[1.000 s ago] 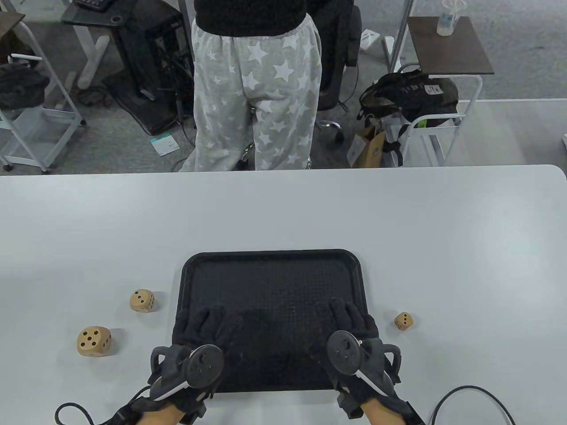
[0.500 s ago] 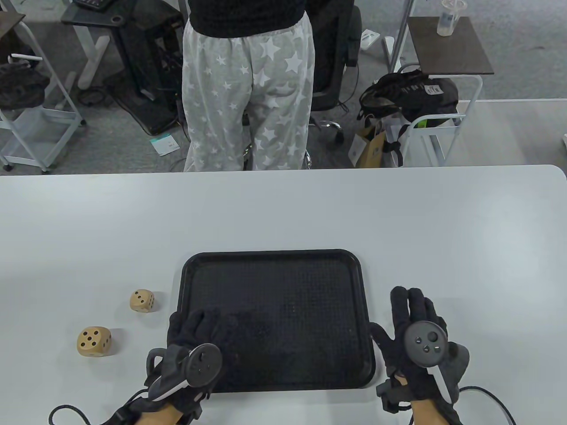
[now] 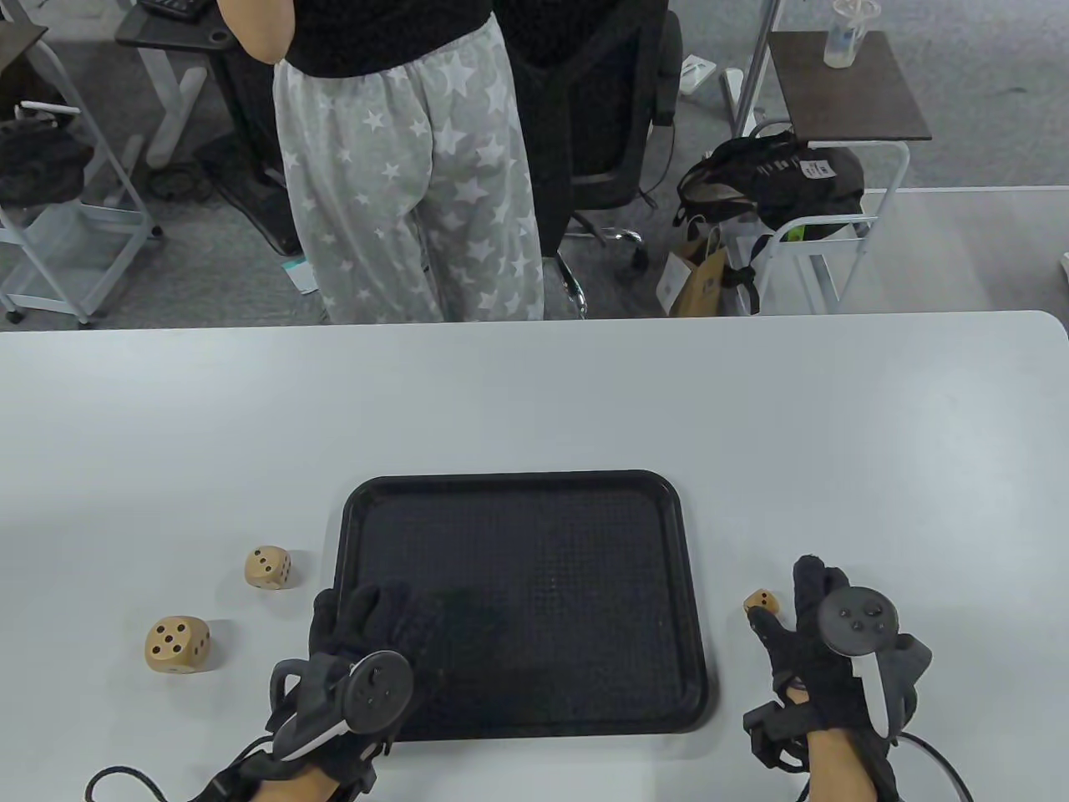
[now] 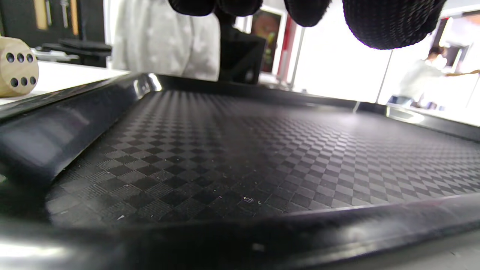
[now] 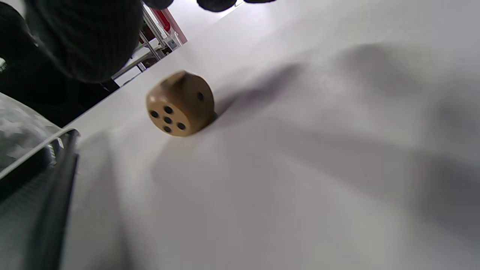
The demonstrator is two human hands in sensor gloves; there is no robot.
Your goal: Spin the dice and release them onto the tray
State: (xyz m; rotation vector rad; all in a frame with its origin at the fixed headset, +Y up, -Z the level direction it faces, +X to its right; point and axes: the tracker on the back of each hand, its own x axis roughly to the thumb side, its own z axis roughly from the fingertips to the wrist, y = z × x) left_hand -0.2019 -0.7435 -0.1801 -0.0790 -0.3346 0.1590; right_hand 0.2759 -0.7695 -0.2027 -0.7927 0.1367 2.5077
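Observation:
The black tray (image 3: 355,535) lies on the white table with nothing in it. My left hand (image 3: 367,606) rests with relaxed fingers on its near-left corner; in the left wrist view the fingertips (image 4: 390,18) hang over the tray's rim (image 4: 56,123). A small wooden die (image 3: 760,600) sits on the table just right of the tray. My right hand (image 3: 789,601) is beside it, thumb close to the die, fingers extended. In the right wrist view the small die (image 5: 180,105) stands free on the table, ungripped. A medium die (image 3: 268,568) and a large die (image 3: 177,644) lie left of the tray.
A person in star-patterned trousers (image 3: 401,192) stands beyond the table's far edge. Cables trail from both wrists at the near edge. The medium die (image 4: 17,71) shows past the tray's left rim in the left wrist view.
My right hand left the tray, swung out to the right and now sits beside the small die. My left hand slid slightly left on the tray. The person behind stepped left.

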